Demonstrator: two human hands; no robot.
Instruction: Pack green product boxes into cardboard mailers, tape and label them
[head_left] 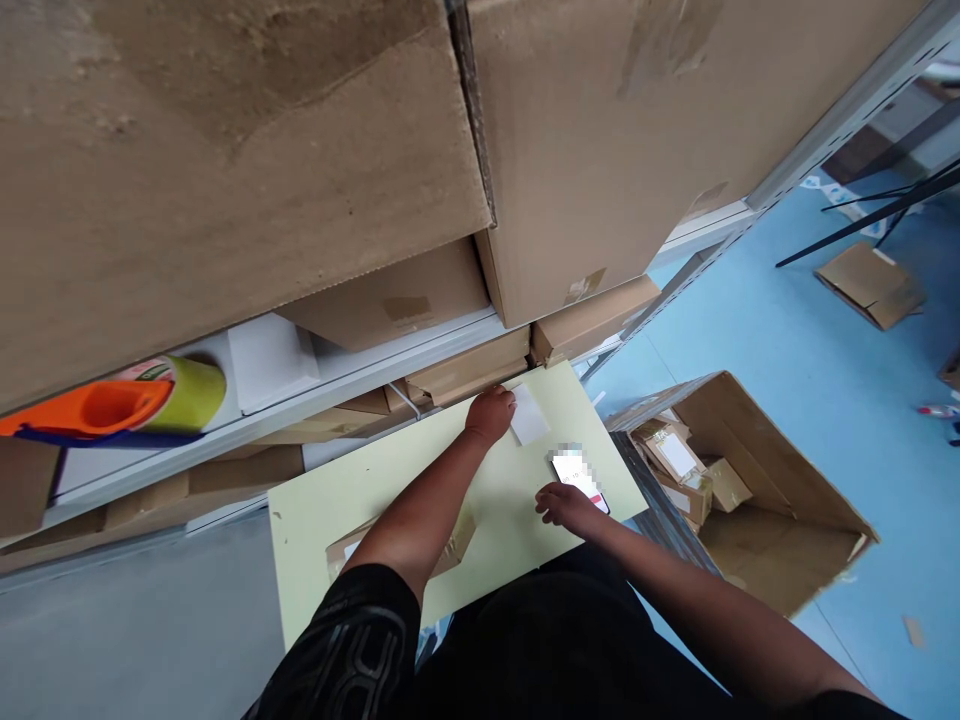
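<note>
My left hand (491,413) is closed, its fingers pinching the left edge of a white slip of paper (531,416) at the far side of the pale yellow board (517,520). Nearer to me, my right hand (564,507) hovers with loosely bent fingers that are a little apart, and nothing shows in them. Right beside it lies a phone (577,476) with a lit screen, partly blurred out. A taped cardboard parcel (459,540) sits on the board beneath my left forearm, which hides much of it.
Large cardboard boxes (615,150) fill the shelf ahead, with an orange container (112,405) and a yellow-green one (201,392) at left. On my right stands an open carton (772,550) with several parcels inside. A flattened box (870,285) lies on the blue floor.
</note>
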